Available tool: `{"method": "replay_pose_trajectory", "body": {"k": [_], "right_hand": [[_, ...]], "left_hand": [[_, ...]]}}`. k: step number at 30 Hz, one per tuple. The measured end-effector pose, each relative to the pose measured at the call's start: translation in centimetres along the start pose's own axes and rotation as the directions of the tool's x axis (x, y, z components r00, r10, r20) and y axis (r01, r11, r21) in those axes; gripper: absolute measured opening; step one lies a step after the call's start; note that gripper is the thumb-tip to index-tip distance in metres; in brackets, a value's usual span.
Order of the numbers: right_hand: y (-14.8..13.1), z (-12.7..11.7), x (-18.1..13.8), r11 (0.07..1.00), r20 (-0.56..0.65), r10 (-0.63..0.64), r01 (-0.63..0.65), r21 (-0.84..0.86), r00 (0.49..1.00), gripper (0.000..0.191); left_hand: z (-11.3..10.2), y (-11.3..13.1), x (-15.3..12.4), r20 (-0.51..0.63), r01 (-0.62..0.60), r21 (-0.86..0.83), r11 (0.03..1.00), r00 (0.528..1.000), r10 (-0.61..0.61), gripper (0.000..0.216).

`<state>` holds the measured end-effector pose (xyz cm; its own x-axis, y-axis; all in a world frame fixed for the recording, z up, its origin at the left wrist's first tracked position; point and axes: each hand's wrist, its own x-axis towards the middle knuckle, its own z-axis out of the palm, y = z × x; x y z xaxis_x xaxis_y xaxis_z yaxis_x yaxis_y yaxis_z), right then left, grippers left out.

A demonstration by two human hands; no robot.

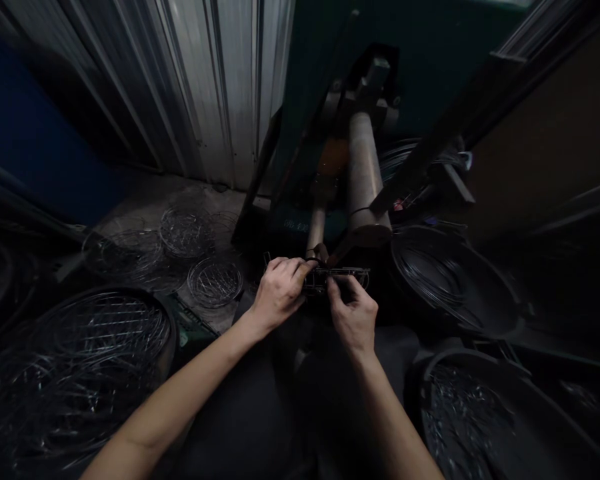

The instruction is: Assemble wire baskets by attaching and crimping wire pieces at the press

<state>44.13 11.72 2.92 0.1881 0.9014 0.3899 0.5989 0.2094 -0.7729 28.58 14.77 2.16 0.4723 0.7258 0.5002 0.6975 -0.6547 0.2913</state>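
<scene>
A small dark metal wire frame [316,283] is in front of me, right under the tip of a machine's lower rod [317,230]. My left hand [281,292] has its fingers closed around the frame's left part, close to that tip. At the frame's near side, the thumb and fingers of my right hand [354,308] are pinched together. Whether they grip the frame itself or a small piece against it is too dark to tell. A thick metal cylinder [365,167] of the machine juts out above, apart from both hands.
Round wire grids fill a large tub [167,320] at left, and more wire rounds [215,281] lie on the floor. On the right, one tub [510,300] holds wire rings; a nearer tub [440,357] holds short metal pieces. A corrugated metal wall [220,87] stands behind.
</scene>
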Motion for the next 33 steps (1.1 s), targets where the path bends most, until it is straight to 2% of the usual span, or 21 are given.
{"method": "replay_pose_trajectory", "body": {"k": [15, 20, 23, 26, 28, 30, 32, 33], "right_hand": [[-0.3, 0.4, 0.5, 1.000, -0.019, -0.011, 0.011, -0.025, 1.000, 0.021], [-0.1, 0.5, 0.4, 0.999, -0.005, 0.045, -0.045, 0.019, 0.999, 0.022], [-0.1, 0.8, 0.6, 1.000, -0.035, 0.028, -0.027, 0.005, 0.999, 0.023], [-0.7, 0.7, 0.5, 0.999, -0.012, 0.042, -0.042, -0.002, 0.999, 0.024], [-1.2, -0.6, -0.3, 0.993, 0.004, 0.111, -0.111, 0.030, 0.994, 0.029], [-1.1, -3.3, -1.8, 0.976, -0.026, 0.215, -0.213, 0.047, 0.976, 0.038], [0.5, -7.3, -4.1, 0.948, -0.131, 0.312, -0.318, -0.028, 0.941, 0.041], [2.0, -9.6, -5.5, 0.918, -0.216, 0.343, -0.375, -0.128, 0.914, 0.040]], "left_hand": [[0.0, -0.4, 0.5, -0.012, 0.009, 0.056, 0.998, 1.000, -0.008, 0.054], [0.1, -0.5, 0.4, -0.017, -0.007, 0.088, 0.996, 1.000, 0.009, 0.051], [0.1, -0.5, 0.5, -0.003, 0.012, 0.093, 0.996, 1.000, -0.011, 0.051], [0.1, -0.4, 0.6, 0.012, 0.029, 0.098, 0.995, 0.999, -0.031, 0.051], [-0.2, -0.3, 0.5, 0.020, 0.038, 0.074, 0.997, 0.999, -0.040, 0.054], [-0.7, -0.1, 0.0, 0.028, 0.044, 0.025, 0.999, 0.999, -0.045, 0.056], [-1.4, 0.3, -0.6, 0.045, 0.047, -0.028, 0.998, 0.998, -0.046, 0.054], [-1.8, 0.7, -0.9, 0.071, 0.044, -0.051, 0.998, 0.997, -0.040, 0.053]]}}
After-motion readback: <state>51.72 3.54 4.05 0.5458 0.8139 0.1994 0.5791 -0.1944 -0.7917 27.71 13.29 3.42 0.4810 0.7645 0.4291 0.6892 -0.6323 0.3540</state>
